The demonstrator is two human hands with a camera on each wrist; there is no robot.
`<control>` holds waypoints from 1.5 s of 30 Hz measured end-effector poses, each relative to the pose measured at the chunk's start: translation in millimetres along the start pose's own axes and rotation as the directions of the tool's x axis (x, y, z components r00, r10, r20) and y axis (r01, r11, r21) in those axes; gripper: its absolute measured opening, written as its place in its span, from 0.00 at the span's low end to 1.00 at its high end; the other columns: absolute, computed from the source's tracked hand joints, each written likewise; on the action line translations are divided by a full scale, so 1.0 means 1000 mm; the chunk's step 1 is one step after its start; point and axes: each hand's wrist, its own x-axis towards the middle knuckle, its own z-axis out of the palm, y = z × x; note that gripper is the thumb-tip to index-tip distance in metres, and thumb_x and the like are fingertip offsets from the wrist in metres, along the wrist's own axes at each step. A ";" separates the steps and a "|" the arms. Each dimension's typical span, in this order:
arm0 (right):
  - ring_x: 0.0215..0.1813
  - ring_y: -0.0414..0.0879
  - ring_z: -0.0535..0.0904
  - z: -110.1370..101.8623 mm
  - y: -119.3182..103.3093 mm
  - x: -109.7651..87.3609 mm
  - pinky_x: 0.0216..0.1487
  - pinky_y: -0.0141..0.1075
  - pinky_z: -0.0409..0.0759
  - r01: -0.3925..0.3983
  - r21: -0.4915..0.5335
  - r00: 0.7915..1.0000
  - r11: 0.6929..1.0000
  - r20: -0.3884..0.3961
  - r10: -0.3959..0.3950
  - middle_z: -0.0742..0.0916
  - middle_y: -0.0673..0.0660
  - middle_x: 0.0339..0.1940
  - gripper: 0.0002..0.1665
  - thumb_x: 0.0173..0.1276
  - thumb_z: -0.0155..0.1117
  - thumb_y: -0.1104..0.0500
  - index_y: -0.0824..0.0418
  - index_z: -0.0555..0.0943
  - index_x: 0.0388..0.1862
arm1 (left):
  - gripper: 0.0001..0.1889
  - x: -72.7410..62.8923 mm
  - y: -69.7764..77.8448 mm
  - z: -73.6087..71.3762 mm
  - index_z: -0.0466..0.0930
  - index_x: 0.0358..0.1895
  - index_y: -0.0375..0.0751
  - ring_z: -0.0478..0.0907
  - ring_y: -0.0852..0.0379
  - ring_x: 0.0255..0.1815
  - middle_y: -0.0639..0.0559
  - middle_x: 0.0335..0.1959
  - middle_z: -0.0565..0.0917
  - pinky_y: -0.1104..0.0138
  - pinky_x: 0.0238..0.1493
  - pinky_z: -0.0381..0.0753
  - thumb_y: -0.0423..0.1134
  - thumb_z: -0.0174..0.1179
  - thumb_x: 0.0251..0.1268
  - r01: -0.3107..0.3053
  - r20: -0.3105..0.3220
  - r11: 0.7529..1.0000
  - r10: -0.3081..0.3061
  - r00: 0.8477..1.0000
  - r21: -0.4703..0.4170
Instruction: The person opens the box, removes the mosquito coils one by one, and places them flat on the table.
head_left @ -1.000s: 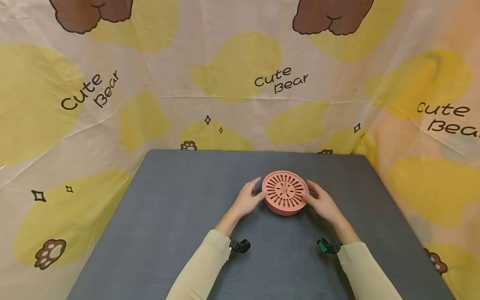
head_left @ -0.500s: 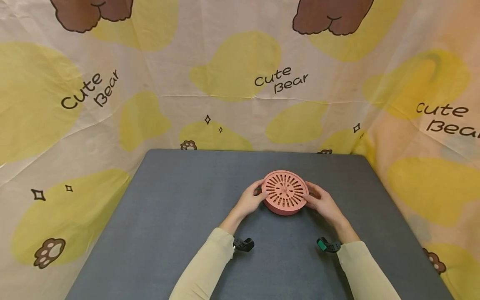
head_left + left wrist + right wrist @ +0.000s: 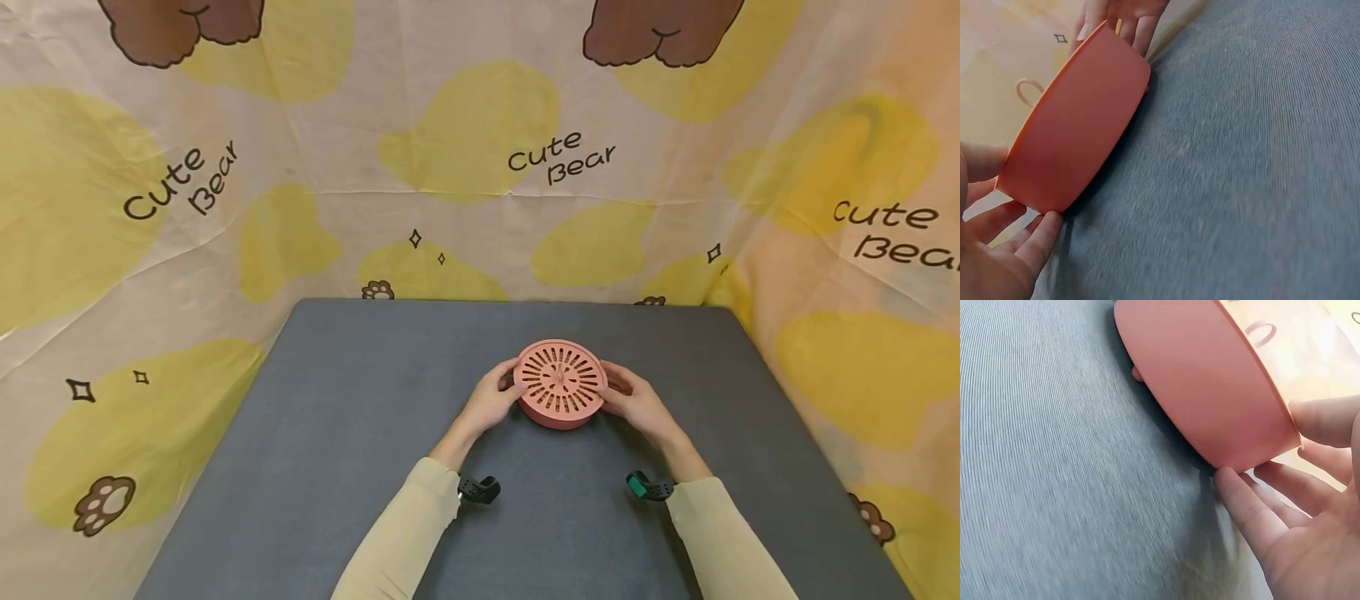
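Observation:
A round pink mosquito coil holder (image 3: 560,408) stands on the grey table, its lid pierced with slots and topped by a small ring (image 3: 1029,92). My left hand (image 3: 491,400) grips its left side, with the thumb at the lid's rim and the fingers against the lower wall. On the opposite side my right hand (image 3: 637,407) holds it the same way, as the right wrist view shows close up. A small foot (image 3: 1137,374) pokes out under the base. What lies inside the holder is hidden.
The grey table (image 3: 360,433) stretches out around the holder on all sides. Behind it and along both sides hangs a cloth (image 3: 450,125) printed with bears and yellow patches. A dark band (image 3: 480,490) sits at each wrist.
The left hand was at the holder's side with its fingers spread, then closed in on it. Since half a second ago, both hands and the holder have shifted slightly to the left.

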 end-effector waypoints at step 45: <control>0.70 0.60 0.73 0.099 -0.021 0.020 0.58 0.42 0.82 -0.010 0.121 1.000 0.993 0.028 0.006 0.71 0.69 0.73 0.38 0.75 0.65 0.60 0.61 0.62 0.80 | 0.26 -0.043 -0.023 -0.086 0.66 0.76 0.39 0.72 0.41 0.69 0.38 0.71 0.71 0.50 0.64 0.76 0.35 0.56 0.78 0.036 -0.079 0.997 -0.030 0.996 0.068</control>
